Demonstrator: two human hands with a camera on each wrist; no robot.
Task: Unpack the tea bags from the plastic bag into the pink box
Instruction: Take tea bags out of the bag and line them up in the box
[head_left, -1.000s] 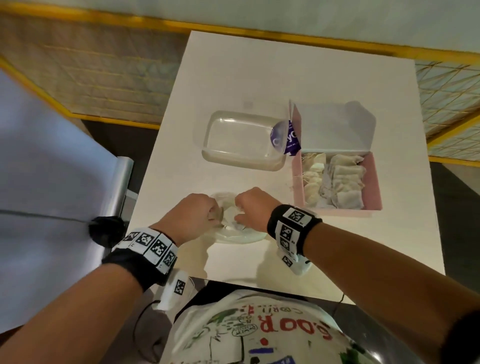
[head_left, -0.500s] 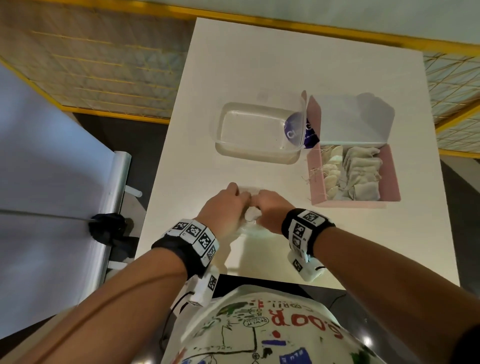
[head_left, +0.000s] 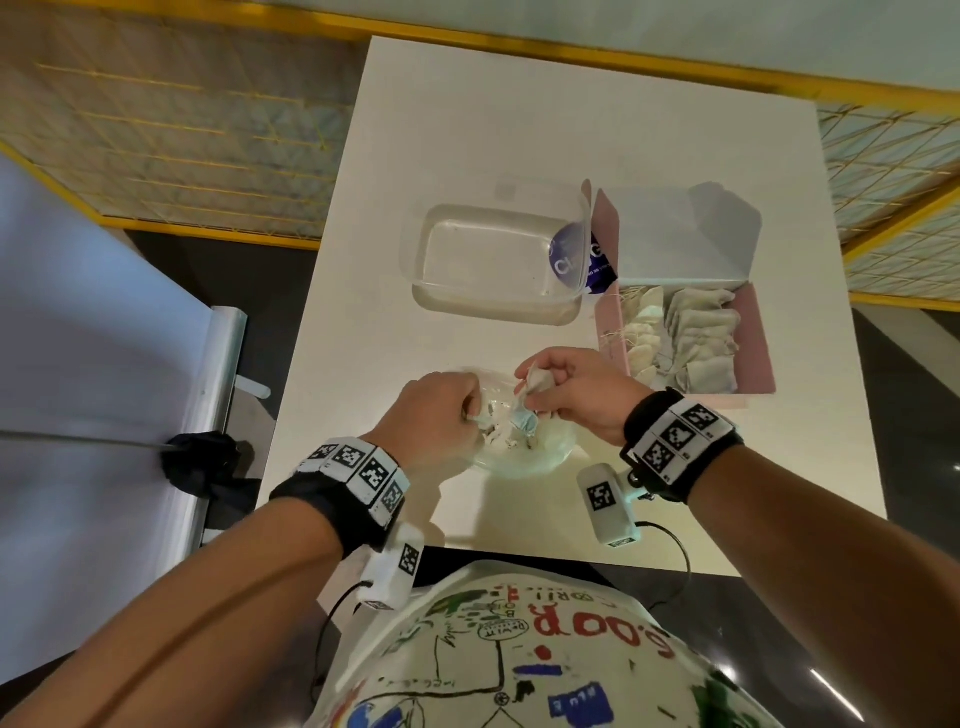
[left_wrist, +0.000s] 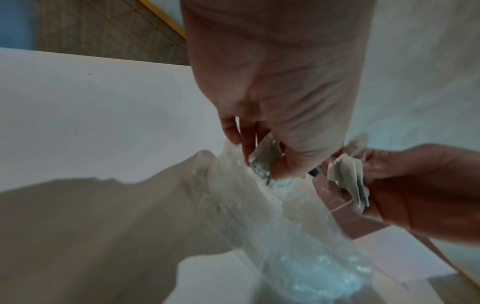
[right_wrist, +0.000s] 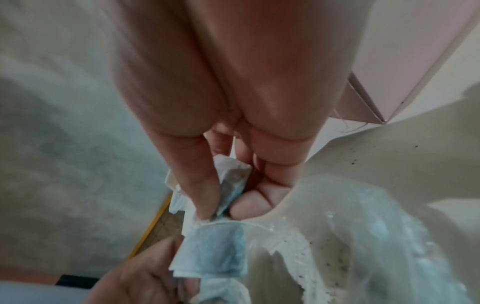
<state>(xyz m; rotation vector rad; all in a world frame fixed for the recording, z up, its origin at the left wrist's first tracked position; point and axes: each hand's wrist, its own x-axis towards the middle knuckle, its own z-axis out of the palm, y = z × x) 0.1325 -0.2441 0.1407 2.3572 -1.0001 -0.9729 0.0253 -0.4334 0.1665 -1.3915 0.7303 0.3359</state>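
Note:
A clear plastic bag (head_left: 524, 452) lies crumpled on the white table (head_left: 519, 130) near its front edge. My left hand (head_left: 470, 410) grips the bag's left rim (left_wrist: 233, 164). At the bag's mouth my right hand (head_left: 540, 395) pinches a small bunch of tea bags (head_left: 535, 384) between thumb and fingers (right_wrist: 205, 185); they also show in the wrist views (left_wrist: 348, 176) (right_wrist: 233, 181). Another tea bag (right_wrist: 215, 246) sits in the bag's mouth. Just right of my right hand the pink box (head_left: 758, 338) stands open, with several tea bags (head_left: 691, 338) inside.
An empty clear plastic tub (head_left: 493, 260) stands behind the bag, touching the pink box's raised white lid (head_left: 675, 239). A purple label (head_left: 576, 254) shows between them. The table's front edge (head_left: 519, 551) is close to my body. Yellow-framed mesh panels (head_left: 182, 130) border the far side.
My hands have moved apart at the bag's mouth. The right hand has come up and to the right with tea bags in its pinch; the left still holds the bag.

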